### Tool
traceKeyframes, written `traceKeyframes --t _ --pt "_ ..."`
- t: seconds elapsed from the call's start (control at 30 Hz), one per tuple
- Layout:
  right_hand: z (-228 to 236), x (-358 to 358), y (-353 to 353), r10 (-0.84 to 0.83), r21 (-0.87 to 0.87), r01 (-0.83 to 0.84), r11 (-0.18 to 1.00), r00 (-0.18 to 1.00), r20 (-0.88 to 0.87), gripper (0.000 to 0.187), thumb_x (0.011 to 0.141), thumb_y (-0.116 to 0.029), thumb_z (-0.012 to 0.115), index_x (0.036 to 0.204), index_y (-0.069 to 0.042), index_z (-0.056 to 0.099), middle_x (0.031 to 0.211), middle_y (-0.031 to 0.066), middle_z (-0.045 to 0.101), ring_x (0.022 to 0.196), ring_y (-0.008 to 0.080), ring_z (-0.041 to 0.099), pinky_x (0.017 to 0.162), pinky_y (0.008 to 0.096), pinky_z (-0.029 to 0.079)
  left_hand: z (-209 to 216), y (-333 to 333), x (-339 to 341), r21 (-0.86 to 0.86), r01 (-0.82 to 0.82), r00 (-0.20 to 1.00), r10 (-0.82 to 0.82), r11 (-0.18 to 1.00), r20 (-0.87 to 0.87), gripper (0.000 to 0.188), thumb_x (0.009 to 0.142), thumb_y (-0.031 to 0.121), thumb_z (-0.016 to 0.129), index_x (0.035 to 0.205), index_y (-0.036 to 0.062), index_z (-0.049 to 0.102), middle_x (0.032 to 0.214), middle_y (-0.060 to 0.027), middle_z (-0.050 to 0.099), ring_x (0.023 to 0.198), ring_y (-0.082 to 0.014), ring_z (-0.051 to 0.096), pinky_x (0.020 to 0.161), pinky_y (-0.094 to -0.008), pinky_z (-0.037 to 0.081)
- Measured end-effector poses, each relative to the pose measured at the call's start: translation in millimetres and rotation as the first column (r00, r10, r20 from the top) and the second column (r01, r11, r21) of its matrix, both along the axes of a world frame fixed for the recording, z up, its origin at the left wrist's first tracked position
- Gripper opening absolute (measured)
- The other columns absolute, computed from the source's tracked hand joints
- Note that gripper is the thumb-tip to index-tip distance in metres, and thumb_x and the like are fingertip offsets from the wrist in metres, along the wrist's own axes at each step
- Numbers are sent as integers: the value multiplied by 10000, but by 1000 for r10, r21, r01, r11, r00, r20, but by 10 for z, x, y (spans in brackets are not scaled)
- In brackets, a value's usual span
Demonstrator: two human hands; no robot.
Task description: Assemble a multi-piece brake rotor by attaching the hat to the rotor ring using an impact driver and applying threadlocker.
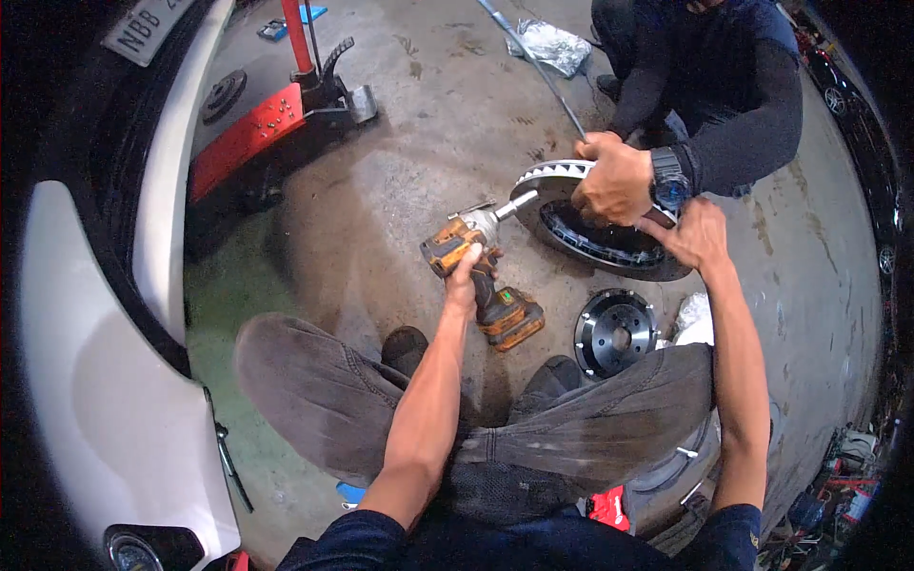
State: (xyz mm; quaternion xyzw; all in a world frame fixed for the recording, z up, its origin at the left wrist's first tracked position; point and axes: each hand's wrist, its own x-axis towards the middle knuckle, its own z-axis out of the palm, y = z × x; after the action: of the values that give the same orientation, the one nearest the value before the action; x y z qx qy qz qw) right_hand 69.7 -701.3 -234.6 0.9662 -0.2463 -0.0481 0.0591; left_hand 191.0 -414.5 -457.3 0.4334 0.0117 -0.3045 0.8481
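Note:
My left hand [464,281] is closed round the handle of a yellow-and-black cordless impact wrench [455,244]. The wrench's silver socket points up and right, its tip close to the left edge of a dark brake disc [609,255] with a vented rim. At the disc's right edge my right hand [700,235] is closed on the rim. A co-worker's hand [614,183], with a black watch on the wrist, also grips the disc from the far side and hides part of its middle. The disc stands tilted above the floor.
A round black disc hub [617,333] with silver bolts round its edge lies near my right foot. At the far left are a red jack arm [249,143] carrying small nuts and a white car panel [105,362]. Crumpled silver wrapping [552,48] lies beyond.

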Motion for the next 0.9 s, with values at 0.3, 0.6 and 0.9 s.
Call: traceKeyframes --t 0.3,0.6,0.9 --pt "-4 350 218 -187 59 181 982 974 131 825 728 -718 654 869 95 675 855 299 670 866 427 671 782 465 528 -335 -287 -302 272 47 999 -43 961 -22 423 853 429 670 1077 71 649 942 -73 699 699 -129 579 642 -282 483" --pt "-106 452 206 -327 121 309 943 925 191 847 744 -720 638 768 127 673 765 328 651 817 459 675 754 488 532 -323 -843 15 172 -13 976 49 985 -211 434 816 428 721 1071 83 658 854 -30 687 609 -116 582 564 -255 477" --pt "-475 382 156 -352 248 296 922 909 224 772 748 -664 673 738 108 673 746 328 645 774 448 681 711 484 532 -332 -791 202 224 -4 997 22 975 -79 431 820 422 710 1089 91 652 873 -39 696 648 -113 589 602 -270 479"
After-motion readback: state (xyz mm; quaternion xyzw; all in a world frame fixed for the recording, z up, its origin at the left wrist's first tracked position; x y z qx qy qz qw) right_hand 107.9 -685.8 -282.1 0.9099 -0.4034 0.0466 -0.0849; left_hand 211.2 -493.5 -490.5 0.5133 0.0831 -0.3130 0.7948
